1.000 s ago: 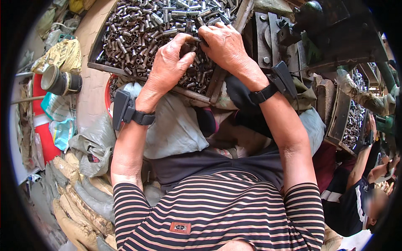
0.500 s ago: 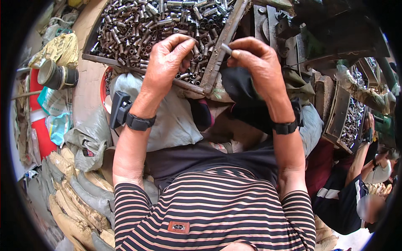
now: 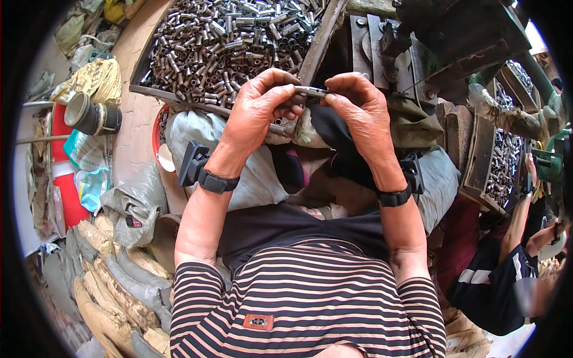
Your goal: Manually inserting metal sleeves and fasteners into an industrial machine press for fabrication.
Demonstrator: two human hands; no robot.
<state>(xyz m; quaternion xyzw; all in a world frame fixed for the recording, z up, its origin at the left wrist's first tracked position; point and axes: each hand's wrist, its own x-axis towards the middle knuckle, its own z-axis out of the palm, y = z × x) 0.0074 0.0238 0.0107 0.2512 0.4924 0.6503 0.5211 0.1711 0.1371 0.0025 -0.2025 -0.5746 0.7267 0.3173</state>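
Note:
My left hand (image 3: 262, 106) and my right hand (image 3: 360, 110) meet in front of me over the near right corner of a wooden-edged bin (image 3: 156, 93). Between their fingertips lies a slim, shiny metal piece (image 3: 311, 91), roughly level. The left thumb and fingers pinch one end, and the right thumb and forefinger grip the other. Whether it is one part or two fitted together, I cannot tell. Beyond my left hand, short metal tubes (image 3: 221, 65) fill the bin in a loose heap. Dark straps circle both wrists.
Dark machinery (image 3: 462, 39) stands at the far right. Beyond a wooden block, a second tray (image 3: 477, 158) holds more metal parts; a co-worker's arm (image 3: 516, 224) reaches beside it. At left are a grey plastic bag (image 3: 136, 200), a dark cylindrical container (image 3: 92, 114) and stacked cloth gloves (image 3: 113, 286).
My left hand has moved right, away from the heap, and now pinches one end of the metal piece. My right hand has lowered slightly, still holding the piece. The view has shifted a little.

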